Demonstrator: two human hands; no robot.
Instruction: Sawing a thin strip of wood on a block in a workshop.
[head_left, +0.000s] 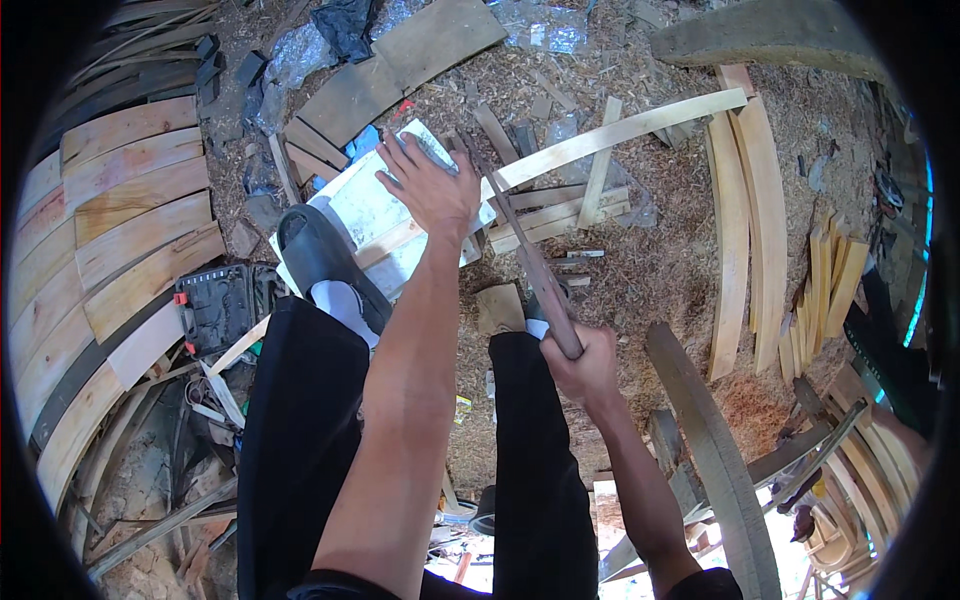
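Evidently the strip needs steadying: the left hand (432,190) is spread wide, palm down over the pale wooden strip (620,135) with its fingers fanned across a white slab (340,208), a pose that probably presses the wood against a firm base. A dark sandal (312,250) rests over the slab too, across the strip's nearer part, perhaps lending body weight to the same hold. Beyond the hand, the strip runs out over the littered ground to the right, its far end by some long planks (730,250). Meanwhile, the right hand (583,365) is wrapped round the near end of a long brown tool (535,270), seemingly a saw, slanting across the strip just beside the left hand; whether its edge touches the wood I cannot tell. Gripping the end likely leaves its length free and the knuckles away from the crossing.
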